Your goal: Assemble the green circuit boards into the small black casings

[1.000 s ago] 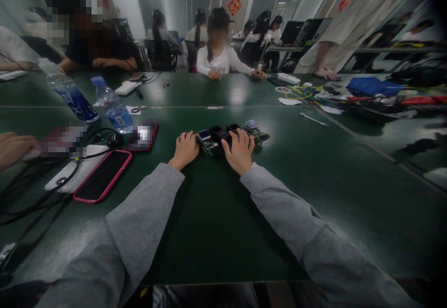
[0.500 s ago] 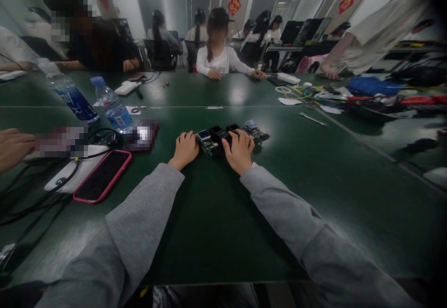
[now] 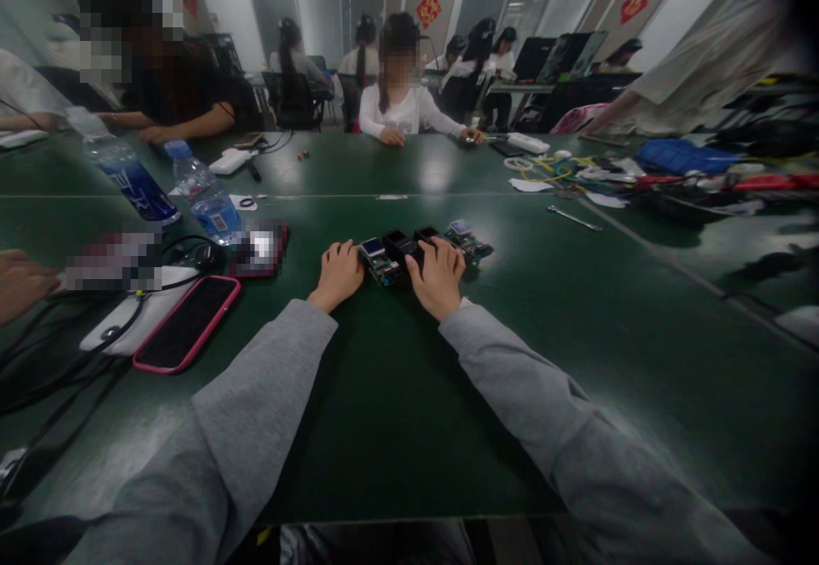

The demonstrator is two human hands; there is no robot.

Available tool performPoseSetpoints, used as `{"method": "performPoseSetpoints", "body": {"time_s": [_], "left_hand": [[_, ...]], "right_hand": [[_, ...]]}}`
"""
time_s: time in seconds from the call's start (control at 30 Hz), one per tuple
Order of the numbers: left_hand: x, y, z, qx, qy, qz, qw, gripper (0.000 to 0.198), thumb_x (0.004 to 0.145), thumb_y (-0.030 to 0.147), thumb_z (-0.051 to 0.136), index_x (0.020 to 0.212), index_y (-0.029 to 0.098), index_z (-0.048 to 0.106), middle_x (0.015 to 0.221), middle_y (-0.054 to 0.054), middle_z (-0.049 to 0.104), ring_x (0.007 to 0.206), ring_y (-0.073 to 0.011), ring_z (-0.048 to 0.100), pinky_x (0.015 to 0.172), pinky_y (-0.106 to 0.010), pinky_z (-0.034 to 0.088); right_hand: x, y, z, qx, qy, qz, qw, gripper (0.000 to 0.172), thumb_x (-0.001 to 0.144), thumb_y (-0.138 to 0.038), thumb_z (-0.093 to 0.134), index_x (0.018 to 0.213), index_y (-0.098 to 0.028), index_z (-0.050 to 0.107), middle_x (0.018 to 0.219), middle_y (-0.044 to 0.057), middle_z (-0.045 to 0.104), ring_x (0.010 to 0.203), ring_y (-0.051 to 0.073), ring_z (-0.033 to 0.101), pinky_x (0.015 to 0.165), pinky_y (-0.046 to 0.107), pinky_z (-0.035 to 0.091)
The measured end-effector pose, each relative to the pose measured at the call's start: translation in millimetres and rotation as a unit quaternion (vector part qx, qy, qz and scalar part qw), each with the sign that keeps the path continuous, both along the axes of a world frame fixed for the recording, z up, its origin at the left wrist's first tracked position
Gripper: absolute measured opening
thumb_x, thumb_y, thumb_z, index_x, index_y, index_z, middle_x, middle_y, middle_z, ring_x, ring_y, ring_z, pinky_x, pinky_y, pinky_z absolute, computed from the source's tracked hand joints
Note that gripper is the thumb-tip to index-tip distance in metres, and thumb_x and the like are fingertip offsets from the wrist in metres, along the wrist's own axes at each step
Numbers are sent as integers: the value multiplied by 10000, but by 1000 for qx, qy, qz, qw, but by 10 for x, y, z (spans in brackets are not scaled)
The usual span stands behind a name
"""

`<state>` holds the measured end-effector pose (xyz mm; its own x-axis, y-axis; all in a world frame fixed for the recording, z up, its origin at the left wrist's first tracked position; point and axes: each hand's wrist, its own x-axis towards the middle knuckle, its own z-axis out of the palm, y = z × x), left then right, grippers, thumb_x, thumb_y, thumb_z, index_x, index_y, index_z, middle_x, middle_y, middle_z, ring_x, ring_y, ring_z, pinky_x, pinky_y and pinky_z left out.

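A row of small devices lies on the green table, just ahead of me. From left to right it holds a circuit board with a small screen (image 3: 379,259), a black box (image 3: 400,243), a second black box (image 3: 425,233) and another circuit board (image 3: 469,243). My left hand (image 3: 339,275) rests with loosely bent, slightly spread fingers against the left board's side. My right hand (image 3: 438,278) covers part of the second black box, its thumb beside the first box and its fingers curled over the far side.
To the left are a pink-edged phone (image 3: 188,324), a white case (image 3: 134,313) with black cables and two water bottles (image 3: 206,196). A wrench (image 3: 574,218) and a pile of cables (image 3: 691,174) lie right. People sit across; another person's hand (image 3: 24,283) is at the left edge.
My hands and the devices have stayed in place. Across the table at left, a person's forearm has come to lie along the edge. The person at right has shifted, and the left-edge hand moved slightly.
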<state>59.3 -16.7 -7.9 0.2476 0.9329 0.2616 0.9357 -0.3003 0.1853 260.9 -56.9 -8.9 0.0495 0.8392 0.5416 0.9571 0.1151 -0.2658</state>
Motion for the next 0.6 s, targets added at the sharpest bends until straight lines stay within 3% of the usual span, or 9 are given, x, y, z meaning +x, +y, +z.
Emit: {"method": "performPoseSetpoints", "body": {"time_s": [0.6], "left_hand": [[-7, 0, 3, 0, 1, -5, 1000, 444, 949, 282, 360, 1352, 150, 493, 1475, -124, 450, 1351, -307, 367, 1099, -511, 345]], "right_hand": [[-2, 4, -10, -5, -3, -1, 1000, 491, 994, -463, 289, 1320, -153, 484, 1390, 159, 424, 1330, 278, 317, 1124, 513, 176]]}}
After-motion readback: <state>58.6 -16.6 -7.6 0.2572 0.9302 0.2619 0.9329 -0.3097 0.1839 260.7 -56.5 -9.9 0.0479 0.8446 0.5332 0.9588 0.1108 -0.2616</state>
